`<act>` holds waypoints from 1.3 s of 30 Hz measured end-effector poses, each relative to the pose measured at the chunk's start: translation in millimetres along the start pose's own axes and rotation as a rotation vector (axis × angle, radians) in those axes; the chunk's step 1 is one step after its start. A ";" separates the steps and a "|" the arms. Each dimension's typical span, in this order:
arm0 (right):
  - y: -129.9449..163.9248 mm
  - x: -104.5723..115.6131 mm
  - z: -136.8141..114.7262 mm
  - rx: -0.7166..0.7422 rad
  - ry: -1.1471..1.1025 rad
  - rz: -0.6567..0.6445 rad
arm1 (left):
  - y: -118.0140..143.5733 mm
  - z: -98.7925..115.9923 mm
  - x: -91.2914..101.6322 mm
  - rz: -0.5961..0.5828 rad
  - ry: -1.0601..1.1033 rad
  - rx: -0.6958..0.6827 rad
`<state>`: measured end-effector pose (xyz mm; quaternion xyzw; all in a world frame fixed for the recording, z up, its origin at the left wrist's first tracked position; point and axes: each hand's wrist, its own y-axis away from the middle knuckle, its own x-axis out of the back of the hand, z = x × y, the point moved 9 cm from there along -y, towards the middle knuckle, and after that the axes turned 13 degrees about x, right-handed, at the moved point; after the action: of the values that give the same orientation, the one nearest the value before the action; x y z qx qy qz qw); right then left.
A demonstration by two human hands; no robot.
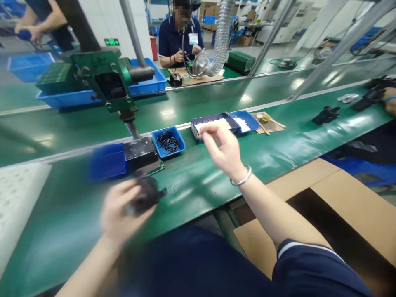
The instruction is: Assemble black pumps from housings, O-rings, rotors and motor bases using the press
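Note:
My left hand (pixel 119 210) is closed around a black plastic part (pixel 144 194), smeared by motion, above the green bench at the left. My right hand (pixel 224 150), with a silver bangle at the wrist, is raised in front of a dark open box (pixel 198 134) of small white pieces (pixel 221 123). Its thumb and index finger come together in a pinch; whatever they hold, if anything, is too small to make out. Beside that box sits a blue tray (pixel 252 119) with white bits. To its left a small blue bin (pixel 182 144) contains coiled black rings (pixel 170 143).
A green press (pixel 105 82) on a post rises at the left, above a black block (pixel 140 152) and a blue bin (pixel 108 163). Black parts (pixel 326 115) lie on the right. Cardboard (pixel 355 206) stands below the bench edge. A co-worker (pixel 176 39) sits opposite.

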<state>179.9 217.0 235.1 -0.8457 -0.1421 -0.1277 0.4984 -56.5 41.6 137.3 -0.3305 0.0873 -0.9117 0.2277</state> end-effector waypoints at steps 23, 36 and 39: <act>125.6 -135.3 0.5 -0.335 -0.269 -0.346 | -10.6 -14.2 -77.6 -0.322 0.317 -0.057; 125.4 -136.7 0.9 -0.326 -0.272 -0.391 | -12.3 -10.1 -74.2 -0.305 0.311 -0.080; 126.3 -138.1 1.2 -0.327 -0.293 -0.392 | -11.2 -11.5 -75.4 -0.313 0.301 -0.073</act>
<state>98.4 144.0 83.2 -0.8807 -0.3506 -0.1194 0.2953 -16.8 87.3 89.5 -0.2082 0.1008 -0.9713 0.0555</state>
